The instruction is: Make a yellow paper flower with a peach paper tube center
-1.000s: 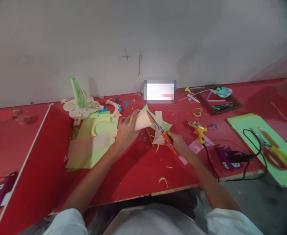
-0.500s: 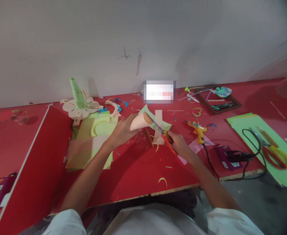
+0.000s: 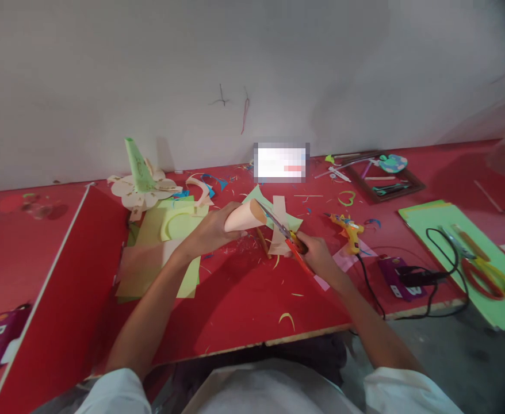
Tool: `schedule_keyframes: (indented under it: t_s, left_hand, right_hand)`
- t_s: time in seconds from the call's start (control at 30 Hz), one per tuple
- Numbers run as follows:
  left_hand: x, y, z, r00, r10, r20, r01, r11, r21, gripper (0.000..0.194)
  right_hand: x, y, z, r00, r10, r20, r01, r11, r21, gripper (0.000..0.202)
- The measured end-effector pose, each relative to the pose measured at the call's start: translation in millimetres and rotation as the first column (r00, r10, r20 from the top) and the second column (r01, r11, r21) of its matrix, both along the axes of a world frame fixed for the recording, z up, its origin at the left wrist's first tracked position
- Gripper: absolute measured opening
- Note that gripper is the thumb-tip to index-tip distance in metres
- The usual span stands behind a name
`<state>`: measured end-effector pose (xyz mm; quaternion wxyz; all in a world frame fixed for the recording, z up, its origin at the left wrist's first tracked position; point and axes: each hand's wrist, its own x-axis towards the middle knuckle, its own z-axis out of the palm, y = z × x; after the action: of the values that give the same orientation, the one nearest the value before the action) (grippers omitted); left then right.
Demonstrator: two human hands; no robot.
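Fingers of the left hand (image 3: pixel 213 229) wrap round a pale peach tube of rolled paper (image 3: pixel 244 217), gripping its near end. Head view: the tube is up over the middle of the red worktop (image 3: pixel 252 310), tilted, its far mouth turned towards the right. Right hand (image 3: pixel 317 253), fingers closed round the handles of long metal scissors with red and yellow grips (image 3: pixel 284 231). Blade tips lie at the tube's upper rim; whether they touch it or pass behind, cannot tell. Hold at the near end probably leaves the rim free for the blades and the roll from springing loose.

Beneath and beyond: a pale green paper sheet (image 3: pixel 296 222), a peach paper strip (image 3: pixel 279 204) lying across it, a thin brown stick (image 3: pixel 263 244) just beside.

Right side: yellow glue gun (image 3: pixel 353 235), its black cable running near a purple power box (image 3: pixel 394 270); likely set there to be within reach of the plug. Left side: yellow-green paper sheets (image 3: pixel 188 283) under other pieces; behind them a light green paper cone (image 3: pixel 138 171) upright on a cream, petal-shaped base (image 3: pixel 134 198).
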<state>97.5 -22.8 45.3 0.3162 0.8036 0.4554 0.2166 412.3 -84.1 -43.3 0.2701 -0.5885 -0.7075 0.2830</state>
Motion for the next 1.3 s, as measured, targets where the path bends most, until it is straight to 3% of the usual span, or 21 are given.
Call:
schedule_keyframes:
  t_s: [0.2,0.37,0.43,0.5,0.6,0.7,1.0,1.3]
  left_hand:
    - [-8.6,4.7,1.9,0.993,0.065,-0.096,-0.061,0.997,0.043,0.045]
    - [-6.5,3.7,1.8,0.988,0.033,-0.151,-0.02,0.996,0.091,0.044]
    - [-5.9,3.3,1.7,0.989,-0.012,-0.147,0.02,0.998,0.053,0.046]
    - [-6.6,4.0,0.7,0.991,-0.047,-0.126,0.048,0.999,0.006,0.05]
    - [-9.0,6.7,-1.9,0.997,-0.05,-0.059,0.05,0.999,-0.008,0.058]
    - [-10.6,8.6,-3.6,1.0,-0.019,-0.002,0.019,1.0,-0.015,0.06]
    - [-8.4,5.2,-1.2,0.997,-0.066,-0.03,0.065,0.997,-0.032,0.056]
    - [-2.2,-1.2,5.1,0.983,-0.182,-0.017,0.179,0.977,-0.12,0.043]
  right_hand:
    - [7.9,-2.1,0.0,0.988,-0.105,-0.112,0.105,0.994,-0.012,0.048]
    - [14.4,-0.4,2.0,0.934,-0.149,0.325,0.159,0.987,-0.004,0.041]
    - [14.0,-0.8,0.7,0.921,-0.114,0.374,0.138,0.99,-0.039,0.035]
    - [13.4,-3.1,-0.9,0.951,-0.058,0.304,0.089,0.992,-0.09,0.031]
    - [13.4,-10.2,-0.5,0.998,0.047,0.043,-0.041,0.989,-0.139,0.027]
    - [13.8,-17.1,3.5,0.982,0.121,-0.145,-0.145,0.976,-0.163,0.027]
    - [9.1,-9.2,11.9,0.965,0.133,-0.226,-0.187,0.954,-0.234,0.032]
    - [-0.7,-7.8,22.8,0.966,0.108,-0.235,-0.175,0.942,-0.286,0.016]
